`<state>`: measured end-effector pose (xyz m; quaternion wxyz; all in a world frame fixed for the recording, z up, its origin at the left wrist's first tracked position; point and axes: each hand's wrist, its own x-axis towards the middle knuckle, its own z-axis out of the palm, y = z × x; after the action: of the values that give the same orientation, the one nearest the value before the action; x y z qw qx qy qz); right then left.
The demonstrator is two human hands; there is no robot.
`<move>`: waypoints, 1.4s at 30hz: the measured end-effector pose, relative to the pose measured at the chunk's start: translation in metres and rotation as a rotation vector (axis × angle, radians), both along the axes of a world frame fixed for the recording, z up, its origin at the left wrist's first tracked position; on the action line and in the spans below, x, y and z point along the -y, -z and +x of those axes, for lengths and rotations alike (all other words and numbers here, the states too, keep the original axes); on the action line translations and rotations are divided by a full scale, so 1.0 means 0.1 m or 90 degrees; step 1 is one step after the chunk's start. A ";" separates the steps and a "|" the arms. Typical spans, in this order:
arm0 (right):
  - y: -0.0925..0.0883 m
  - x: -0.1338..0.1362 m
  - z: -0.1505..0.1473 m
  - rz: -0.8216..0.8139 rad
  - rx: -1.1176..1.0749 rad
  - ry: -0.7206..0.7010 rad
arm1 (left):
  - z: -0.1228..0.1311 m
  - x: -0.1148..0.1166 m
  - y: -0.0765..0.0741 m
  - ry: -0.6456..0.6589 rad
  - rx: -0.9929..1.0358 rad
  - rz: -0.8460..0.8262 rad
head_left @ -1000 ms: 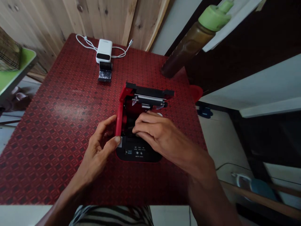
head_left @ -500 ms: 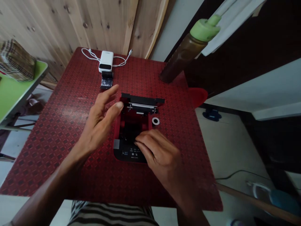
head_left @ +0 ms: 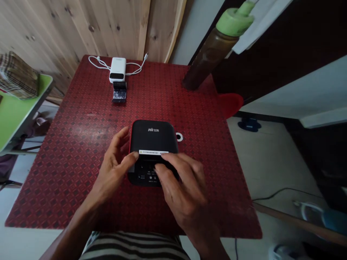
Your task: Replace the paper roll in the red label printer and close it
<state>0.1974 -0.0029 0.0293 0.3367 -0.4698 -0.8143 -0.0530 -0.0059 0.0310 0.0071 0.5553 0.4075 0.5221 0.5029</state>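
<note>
A small black-and-red printer (head_left: 153,139) sits mid-table, its black lid lowered over the bay. I cannot tell whether the lid is latched. A white warning strip (head_left: 151,152) runs along the lid's front edge. My left hand (head_left: 115,166) grips the printer's left side, fingers along the side and thumb on the lid's front corner. My right hand (head_left: 184,180) rests at the front right, index finger on the lid edge and thumb lower, over the control panel (head_left: 148,177); these fingertips are apart. Beside the printer's right side lies a white ring (head_left: 179,137), partly hidden by it.
A white power bank (head_left: 118,68) with a white cable and a partly unrolled black roll (head_left: 119,93) lie at the back left of the red table (head_left: 89,162). A brown bottle with a green cap (head_left: 214,54) stands back right. A green table (head_left: 16,112) is at left.
The raised printer lid has come down over the bay. My left hand has moved down to the lid's front corner, and my right index finger now lies on the lid edge.
</note>
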 end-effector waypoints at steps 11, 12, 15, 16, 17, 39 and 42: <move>0.02 0.00 0.03 -0.097 -0.038 -0.010 | 0.03 0.05 -0.01 0.013 0.032 -0.074; 0.02 0.01 0.03 -0.100 -0.041 -0.009 | 0.03 0.06 -0.02 0.014 0.031 -0.076; 0.01 0.00 0.03 -0.109 -0.052 -0.011 | 0.02 0.07 -0.03 0.018 0.032 -0.086; 0.02 -0.01 0.03 -0.111 -0.052 -0.013 | 0.02 0.07 -0.03 0.019 0.033 -0.087; 0.02 -0.01 0.04 -0.112 -0.051 -0.015 | 0.02 0.07 -0.03 0.020 0.034 -0.087; 0.44 0.38 0.37 -0.238 -0.256 0.081 | -0.18 0.28 0.06 0.056 -0.007 -0.091; 0.53 0.40 0.33 -0.273 -0.258 0.063 | -0.20 0.28 0.05 0.077 0.005 -0.089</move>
<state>0.2299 -0.0428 -0.0235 0.3825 -0.5701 -0.6995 0.1984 -0.0260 0.0031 0.0022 0.6140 0.3965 0.5281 0.4324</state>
